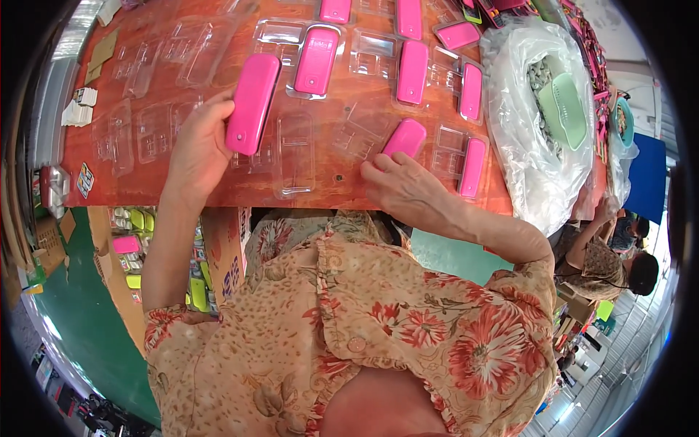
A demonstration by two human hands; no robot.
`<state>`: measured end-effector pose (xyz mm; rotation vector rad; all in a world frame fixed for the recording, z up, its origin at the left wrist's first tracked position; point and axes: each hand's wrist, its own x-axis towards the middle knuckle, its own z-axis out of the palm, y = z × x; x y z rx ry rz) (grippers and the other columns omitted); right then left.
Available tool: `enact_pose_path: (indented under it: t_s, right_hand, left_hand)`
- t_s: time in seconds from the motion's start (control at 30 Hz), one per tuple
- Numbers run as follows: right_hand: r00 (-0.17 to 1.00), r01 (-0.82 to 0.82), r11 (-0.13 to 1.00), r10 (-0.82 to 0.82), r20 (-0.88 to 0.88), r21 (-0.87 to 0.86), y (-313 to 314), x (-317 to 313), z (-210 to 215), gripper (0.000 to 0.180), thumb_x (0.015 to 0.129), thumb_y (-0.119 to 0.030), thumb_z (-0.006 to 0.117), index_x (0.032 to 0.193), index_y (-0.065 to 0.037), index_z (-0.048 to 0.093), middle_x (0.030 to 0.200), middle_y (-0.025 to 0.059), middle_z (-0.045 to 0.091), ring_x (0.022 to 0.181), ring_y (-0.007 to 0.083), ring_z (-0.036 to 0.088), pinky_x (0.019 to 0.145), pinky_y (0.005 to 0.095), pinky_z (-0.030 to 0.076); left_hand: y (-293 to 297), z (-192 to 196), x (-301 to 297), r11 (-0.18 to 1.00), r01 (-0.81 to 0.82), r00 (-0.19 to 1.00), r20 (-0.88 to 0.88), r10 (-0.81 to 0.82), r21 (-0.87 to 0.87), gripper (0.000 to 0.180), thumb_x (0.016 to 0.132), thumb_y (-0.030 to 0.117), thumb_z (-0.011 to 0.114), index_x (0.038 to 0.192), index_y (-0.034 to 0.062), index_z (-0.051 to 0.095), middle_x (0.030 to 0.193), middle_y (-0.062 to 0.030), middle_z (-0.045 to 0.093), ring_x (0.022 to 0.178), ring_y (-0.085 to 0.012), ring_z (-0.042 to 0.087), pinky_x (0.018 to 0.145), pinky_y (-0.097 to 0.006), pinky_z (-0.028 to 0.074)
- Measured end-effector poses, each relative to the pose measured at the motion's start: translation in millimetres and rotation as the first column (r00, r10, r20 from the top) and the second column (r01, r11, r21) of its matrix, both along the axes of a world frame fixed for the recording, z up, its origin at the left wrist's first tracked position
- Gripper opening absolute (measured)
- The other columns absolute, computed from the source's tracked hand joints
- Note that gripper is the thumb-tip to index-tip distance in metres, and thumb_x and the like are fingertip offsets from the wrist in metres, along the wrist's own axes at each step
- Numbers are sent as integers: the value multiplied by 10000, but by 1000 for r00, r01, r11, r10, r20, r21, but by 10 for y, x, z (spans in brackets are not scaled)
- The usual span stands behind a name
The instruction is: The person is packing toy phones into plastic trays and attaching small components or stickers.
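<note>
My left hand (200,142) is closed around the lower left side of a glossy pink oblong case (253,103), which it holds tilted above the table. Just right of that case, a clear plastic blister tray (295,156) lies unfilled. My right hand (408,188) has its fingers curled at the lower end of another pink case (405,138); the fingertips are partly hidden. Beside this case a clear tray (360,130) lies at a slant. Farther back, a pink case (317,62) rests in its tray.
Several more pink cases (413,71) and clear trays (200,54) cover the red table (338,191). At the right, a plastic bag (510,109) of small parts holds a green scoop (564,109). A carton (229,247) of packed cases stands below the edge. Other people (604,255) are at far right.
</note>
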<state>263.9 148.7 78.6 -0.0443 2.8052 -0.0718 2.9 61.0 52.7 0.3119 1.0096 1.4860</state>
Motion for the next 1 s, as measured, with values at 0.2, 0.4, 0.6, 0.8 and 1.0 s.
enact_pose_path:
  t_s: [0.2,0.4,0.6,0.8,1.0]
  right_hand:
    - [790,315,670,-578,-205,-672,178,-15,-51,209,672,30,521,876,-15,521,936,91,484,812,194,501,660,281,422]
    - [533,275,202,-846,-26,-940,238,-669,-25,296,769,-69,530,1052,-2,473,742,78,537,645,117,499,584,252,428]
    - [668,220,70,-737,98,-973,396,-802,23,194,801,-61,501,992,-31,501,786,-9,527,693,56,473,608,183,405]
    - [838,250,717,-496,-225,-650,281,-903,-128,215,739,-142,558,910,-47,469,773,140,568,736,283,564,628,356,453]
    - [872,203,878,-364,-328,-433,213,-918,-200,227,716,-115,547,938,-78,517,938,110,517,736,280,553,560,338,468]
  left_hand:
    - [-91,11,229,998,-17,999,-49,15,-53,273,794,77,415,1031,-46,474,902,-77,563,757,-107,551,670,-216,448]
    - [-67,51,496,988,135,952,-268,-149,-70,302,808,87,444,1087,-27,462,947,-39,545,799,-63,514,711,-195,411]
    - [-274,-36,385,997,-64,717,-693,73,39,340,787,103,501,1102,-11,438,842,-50,550,739,-100,522,617,-232,422]
    - [-739,-294,563,990,129,-284,-958,-23,-62,623,680,302,589,1165,-9,352,1171,-210,346,1135,-369,290,898,-522,232]
    - [-697,-368,543,971,200,-271,-960,-71,-128,606,708,318,567,1171,-6,350,1213,-236,292,1149,-406,250,918,-506,222]
